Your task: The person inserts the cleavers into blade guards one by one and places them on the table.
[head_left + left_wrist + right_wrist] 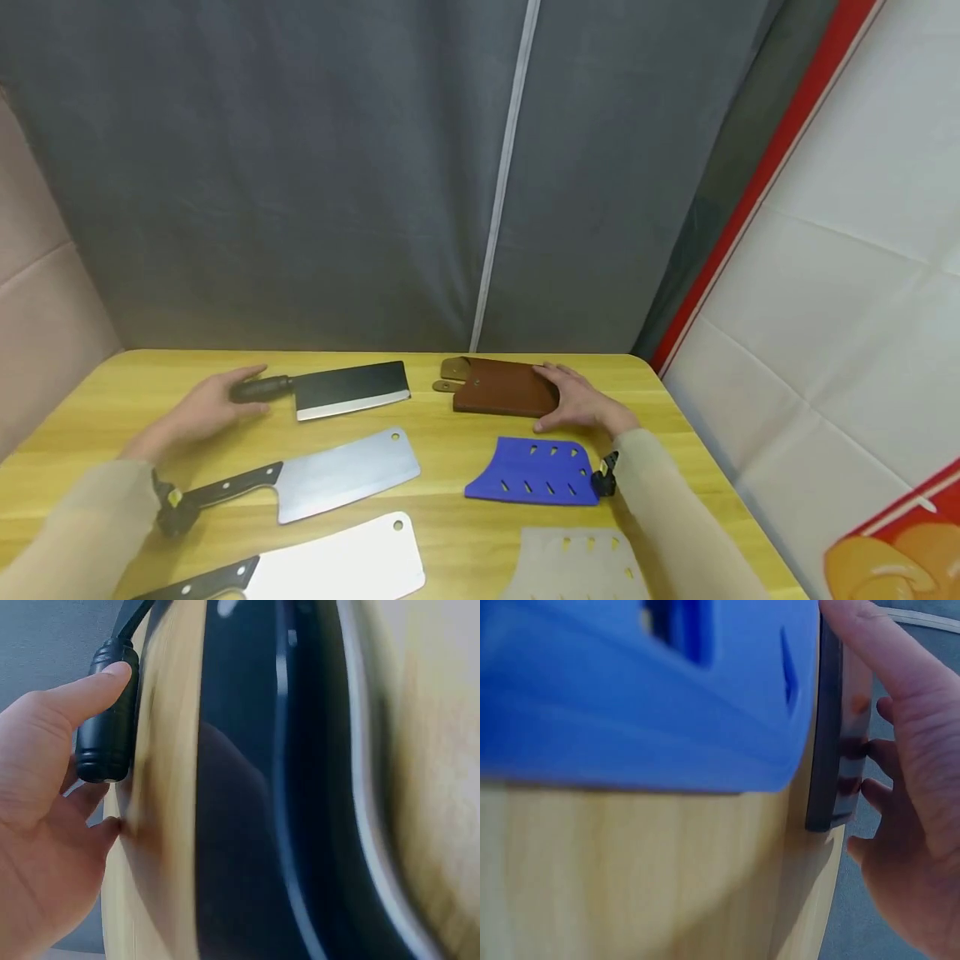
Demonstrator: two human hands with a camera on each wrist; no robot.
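My left hand [213, 404] is around the dark handle [258, 389] of a black cleaver [348, 387], fingers beyond it and thumb on the near side. In the left wrist view the thumb [90, 694] lies across that handle [109, 742]. The cleaver lies flat at the back of the table. My right hand [581, 402] is spread at the right end of a brown leather knife sheath [498, 387], fingers along its far edge and thumb by its near edge. In the right wrist view the fingertips sit close against the sheath [851, 735]; firm contact is hard to tell.
Two silver cleavers with black handles, a middle one [348, 475] and a nearer one [345, 562], lie on the left. A blue blade guard [532, 475] and a pale grey one [555, 562] lie on the right. A grey curtain [300, 183] hangs behind the wooden table [450, 500].
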